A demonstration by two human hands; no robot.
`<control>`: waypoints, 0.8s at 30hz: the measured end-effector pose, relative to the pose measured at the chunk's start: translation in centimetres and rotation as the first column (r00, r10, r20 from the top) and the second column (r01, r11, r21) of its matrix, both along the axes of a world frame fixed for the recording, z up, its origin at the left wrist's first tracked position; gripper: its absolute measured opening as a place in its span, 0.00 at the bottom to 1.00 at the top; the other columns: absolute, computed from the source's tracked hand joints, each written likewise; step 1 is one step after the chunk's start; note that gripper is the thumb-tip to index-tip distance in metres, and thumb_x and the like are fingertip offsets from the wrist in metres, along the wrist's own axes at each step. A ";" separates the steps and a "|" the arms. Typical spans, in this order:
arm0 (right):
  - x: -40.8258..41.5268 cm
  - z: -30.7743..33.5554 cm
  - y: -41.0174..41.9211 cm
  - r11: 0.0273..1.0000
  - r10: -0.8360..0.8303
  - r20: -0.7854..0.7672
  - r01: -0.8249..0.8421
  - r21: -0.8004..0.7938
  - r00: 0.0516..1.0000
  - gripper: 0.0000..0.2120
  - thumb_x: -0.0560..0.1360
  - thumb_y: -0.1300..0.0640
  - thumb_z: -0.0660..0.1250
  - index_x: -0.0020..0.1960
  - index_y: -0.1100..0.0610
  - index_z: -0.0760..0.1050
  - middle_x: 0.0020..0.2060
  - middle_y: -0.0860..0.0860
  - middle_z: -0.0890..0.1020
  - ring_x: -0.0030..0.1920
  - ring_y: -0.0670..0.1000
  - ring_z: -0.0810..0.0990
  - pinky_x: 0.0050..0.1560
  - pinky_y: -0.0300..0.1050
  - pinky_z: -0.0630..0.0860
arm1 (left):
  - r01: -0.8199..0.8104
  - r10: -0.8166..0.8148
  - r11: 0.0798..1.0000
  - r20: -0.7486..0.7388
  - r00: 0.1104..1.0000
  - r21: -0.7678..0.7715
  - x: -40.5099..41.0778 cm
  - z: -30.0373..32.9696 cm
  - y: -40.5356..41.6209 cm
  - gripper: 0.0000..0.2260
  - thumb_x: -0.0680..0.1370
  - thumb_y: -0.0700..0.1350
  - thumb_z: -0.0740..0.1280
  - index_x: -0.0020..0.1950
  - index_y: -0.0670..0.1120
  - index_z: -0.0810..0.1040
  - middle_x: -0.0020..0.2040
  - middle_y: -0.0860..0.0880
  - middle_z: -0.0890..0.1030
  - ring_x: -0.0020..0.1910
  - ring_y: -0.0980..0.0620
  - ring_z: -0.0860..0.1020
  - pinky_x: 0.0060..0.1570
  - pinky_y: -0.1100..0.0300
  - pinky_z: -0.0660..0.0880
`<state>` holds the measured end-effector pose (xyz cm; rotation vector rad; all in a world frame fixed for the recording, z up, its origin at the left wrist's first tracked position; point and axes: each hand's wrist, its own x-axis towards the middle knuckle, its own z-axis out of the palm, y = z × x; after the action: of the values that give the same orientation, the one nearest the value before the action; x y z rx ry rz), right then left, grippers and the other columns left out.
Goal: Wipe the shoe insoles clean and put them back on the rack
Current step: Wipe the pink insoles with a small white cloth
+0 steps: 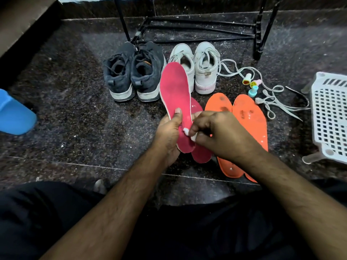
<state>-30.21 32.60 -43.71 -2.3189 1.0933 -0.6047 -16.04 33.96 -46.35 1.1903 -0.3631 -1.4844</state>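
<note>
Pink insole (175, 91) held up off the floor, heel end cupped in left hand (169, 136), thumb clamped over its face. Right hand (217, 136) pinching a small white wad (185, 131) against the heel area, fingers curled tight round it. Wiping step, by the look of it, on the first of four. Second pink insole (201, 154) flat on the floor beneath, mostly hidden. Two orange insoles (247, 117) just beside, side by side, dark smudges and pale flecks on both, apparently not yet cleaned.

Next move, judged: drag wad toe-ward along the face, steady grip at the heel to stop the foam flexing away; then swap for the other pink one.

Dark speckled stone floor (75, 109), dusted with pale grit. Black shoes (131, 76) and white shoes (197, 66) lined up behind, loose laces (272, 98) trailing right past three small coloured bottles (251, 84). Black metal rack (197, 29) at the back, lowest bars bare. White plastic basket (328, 117) at right edge, blue object (15, 113) at left, cardboard (20, 21) in upper left corner.
</note>
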 end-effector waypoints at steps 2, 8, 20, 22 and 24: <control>-0.4 0.2 -0.1 0.993 -0.102 0.087 0.107 -0.058 0.991 0.10 0.68 0.64 0.71 0.46 0.54 0.85 0.43 0.50 0.83 0.43 0.48 0.81 0.48 0.41 0.75 | 0.018 -0.018 1.000 -0.023 1.000 -0.007 -0.3 0.1 0.1 0.10 0.85 0.44 0.59 0.55 0.40 0.77 0.39 0.44 0.84 0.35 0.50 0.83 0.37 0.54 0.82; 1.5 -0.9 -0.6 0.992 -0.082 -0.001 0.081 -0.101 0.997 0.12 0.67 0.61 0.66 0.46 0.57 0.86 0.44 0.54 0.83 0.44 0.55 0.82 0.48 0.43 0.75 | -0.020 0.019 1.000 -0.085 0.996 -0.015 -0.5 0.1 0.2 0.14 0.85 0.45 0.59 0.63 0.36 0.75 0.43 0.42 0.84 0.37 0.49 0.83 0.39 0.57 0.82; 2.1 -0.5 -0.8 0.979 -0.152 0.090 0.163 -0.126 0.984 0.14 0.70 0.56 0.62 0.48 0.58 0.85 0.44 0.54 0.82 0.45 0.55 0.82 0.48 0.41 0.72 | -0.066 0.067 0.997 0.035 0.997 -0.029 -0.7 -0.6 0.0 0.14 0.85 0.45 0.60 0.65 0.37 0.75 0.43 0.43 0.83 0.38 0.50 0.83 0.41 0.56 0.81; 2.8 -1.2 -0.4 0.990 -0.099 -0.015 0.097 -0.105 0.995 0.15 0.68 0.58 0.61 0.46 0.58 0.85 0.43 0.55 0.82 0.44 0.57 0.82 0.47 0.46 0.75 | -0.109 0.109 0.994 0.040 0.993 -0.022 -0.4 -1.0 0.1 0.15 0.85 0.45 0.60 0.65 0.35 0.73 0.41 0.42 0.82 0.36 0.48 0.82 0.40 0.55 0.80; 3.0 -1.6 0.3 0.997 -0.057 -0.084 0.052 -0.060 0.995 0.14 0.65 0.61 0.62 0.43 0.57 0.85 0.43 0.55 0.82 0.44 0.58 0.82 0.46 0.50 0.78 | -0.140 0.140 0.990 0.065 0.988 -0.008 0.0 -1.1 0.1 0.16 0.85 0.47 0.60 0.64 0.34 0.72 0.42 0.39 0.81 0.35 0.45 0.81 0.38 0.52 0.80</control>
<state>-27.17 32.90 -45.29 -2.3904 1.1964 -0.5685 -16.03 34.08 -47.42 1.2387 -0.3192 -1.3261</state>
